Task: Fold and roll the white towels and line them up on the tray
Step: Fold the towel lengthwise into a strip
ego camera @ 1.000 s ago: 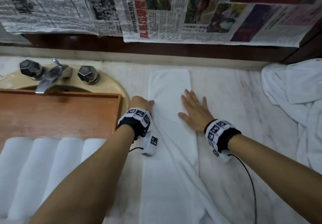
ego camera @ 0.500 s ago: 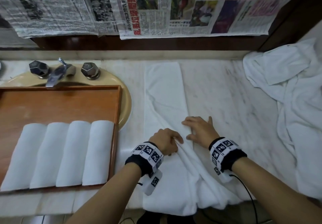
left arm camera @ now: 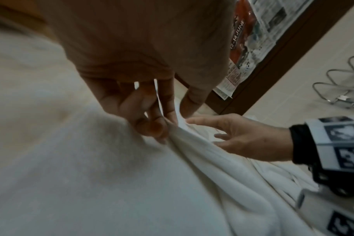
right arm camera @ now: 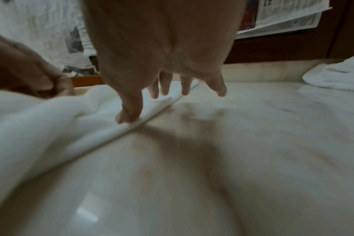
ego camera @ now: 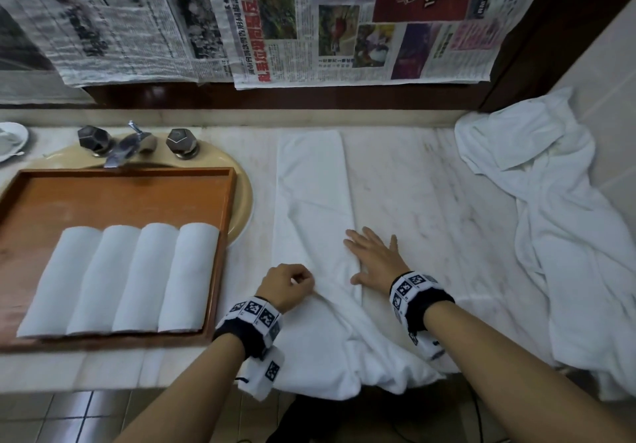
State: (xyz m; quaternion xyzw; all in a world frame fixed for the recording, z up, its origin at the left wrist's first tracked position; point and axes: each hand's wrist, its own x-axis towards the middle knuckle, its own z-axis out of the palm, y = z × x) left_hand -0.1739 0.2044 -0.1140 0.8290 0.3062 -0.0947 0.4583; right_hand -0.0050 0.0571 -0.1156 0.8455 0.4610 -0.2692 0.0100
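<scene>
— How was the light?
— Dim, coming from above; the right hand cast a soft shadow, and a small glare spot sat on the desk.
— Sharpness?
— Wrist views blurred; head view bowed at its edges.

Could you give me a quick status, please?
Left hand pinching long white towel; right hand flat on it. Four rolls on wooden tray. Nothing obstructing.

Tray left on counter, over sink; four rolls in it. Towel centre. Pile right. Taps behind tray.
</scene>
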